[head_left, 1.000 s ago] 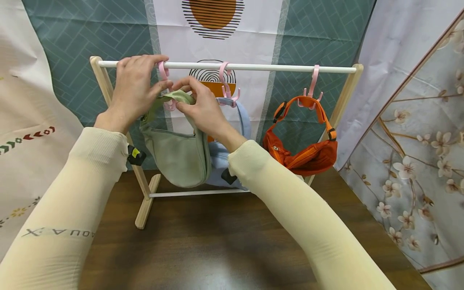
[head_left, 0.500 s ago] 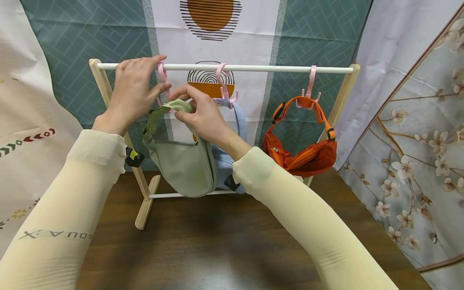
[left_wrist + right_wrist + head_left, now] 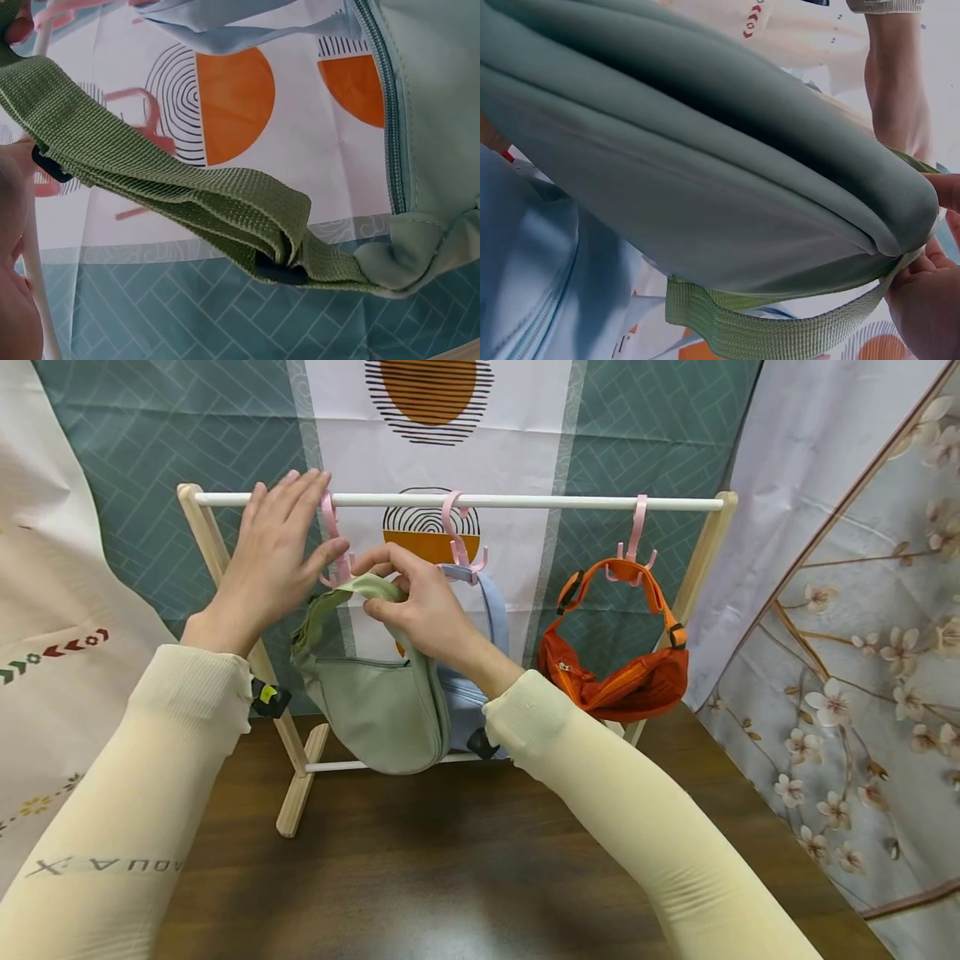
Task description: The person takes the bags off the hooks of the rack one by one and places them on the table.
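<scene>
My right hand (image 3: 423, 597) pinches the top of a pale green shoulder bag (image 3: 375, 710) by its strap, thumb below and fingertips above. The bag hangs from this hand, its strap top just under the left pink hook (image 3: 328, 518). In the left wrist view, the folded green webbing strap (image 3: 157, 157) shows dark slider buckles (image 3: 279, 270). My left hand (image 3: 277, 543) is raised beside that hook, with its fingers stretched up across the white rail (image 3: 540, 502) and its thumb close to the hook. In the right wrist view the bag's side (image 3: 667, 172) fills much of the frame.
A light blue bag (image 3: 459, 693) hangs from the middle pink hook (image 3: 453, 527), right behind the green bag. An orange bag (image 3: 637, 681) hangs from the right hook (image 3: 637, 527). The rack's wooden legs (image 3: 296, 793) stand on a dark table (image 3: 450, 860).
The green bag, in my right hand, has dropped lower, and its strap has come down below the left hook. My left fingers have straightened up from the rail.
</scene>
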### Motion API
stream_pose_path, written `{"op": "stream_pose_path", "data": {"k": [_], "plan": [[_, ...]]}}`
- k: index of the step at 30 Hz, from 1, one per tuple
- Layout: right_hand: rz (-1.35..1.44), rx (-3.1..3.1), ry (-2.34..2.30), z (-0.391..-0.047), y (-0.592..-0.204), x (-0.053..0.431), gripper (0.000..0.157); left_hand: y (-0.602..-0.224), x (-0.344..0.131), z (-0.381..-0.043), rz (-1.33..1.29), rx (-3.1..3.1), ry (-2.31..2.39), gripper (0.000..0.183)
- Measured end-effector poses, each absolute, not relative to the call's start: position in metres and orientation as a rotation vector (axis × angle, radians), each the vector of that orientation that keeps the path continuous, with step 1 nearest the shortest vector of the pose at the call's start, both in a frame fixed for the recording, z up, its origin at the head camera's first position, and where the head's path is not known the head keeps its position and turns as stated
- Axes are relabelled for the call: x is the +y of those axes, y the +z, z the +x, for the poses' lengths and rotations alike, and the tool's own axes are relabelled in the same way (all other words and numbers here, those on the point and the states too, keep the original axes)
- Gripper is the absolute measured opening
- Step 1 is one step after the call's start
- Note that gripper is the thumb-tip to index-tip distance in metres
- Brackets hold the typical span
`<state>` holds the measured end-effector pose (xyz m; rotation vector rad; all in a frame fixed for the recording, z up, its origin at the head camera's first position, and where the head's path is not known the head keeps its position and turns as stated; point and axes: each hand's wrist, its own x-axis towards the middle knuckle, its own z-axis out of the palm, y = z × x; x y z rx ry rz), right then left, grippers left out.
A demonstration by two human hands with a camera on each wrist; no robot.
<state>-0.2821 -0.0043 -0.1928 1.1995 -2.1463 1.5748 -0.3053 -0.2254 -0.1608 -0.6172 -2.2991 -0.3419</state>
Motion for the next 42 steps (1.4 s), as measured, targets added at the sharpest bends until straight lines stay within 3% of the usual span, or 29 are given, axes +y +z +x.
{"op": "stream_pose_path", "data": {"k": [8, 13, 20, 25, 29, 33, 37, 42], "plan": [[1.242, -2.096, 1.580, -0.281, -0.199, -0.003, 0.031, -0.187, -0.236, -0.292, -0.639, -2.153, -0.482, 0.069], [1.239, -2.091, 1.571, -0.281, -0.202, -0.002, 0.031, -0.222, -0.247, -0.281, -0.664, -2.108, -0.658, 0.081], [1.255, -2.050, 1.637, -0.275, -0.201, 0.001, 0.032, -0.279, -0.259, -0.262, -0.611, -2.281, -0.973, 0.063], [1.288, -2.000, 1.727, -0.272, -0.199, 0.009, 0.034, -0.307, -0.263, -0.255, -0.559, -2.405, -1.140, 0.067], [1.287, -1.974, 1.752, -0.272, -0.199, 0.017, 0.035, -0.313, -0.262, -0.255, -0.542, -2.460, -1.333, 0.066], [1.248, -1.964, 1.790, -0.273, -0.203, 0.027, 0.035, -0.313, -0.262, -0.258, -0.529, -2.403, -1.484, 0.054], [1.196, -1.967, 1.819, -0.278, -0.212, 0.039, 0.034, -0.309, -0.263, -0.256, -0.519, -2.233, -1.605, 0.041], [1.159, -1.986, 1.873, -0.283, -0.224, 0.051, 0.034, -0.294, -0.261, -0.248, -0.535, -1.924, -1.766, 0.038]]}}
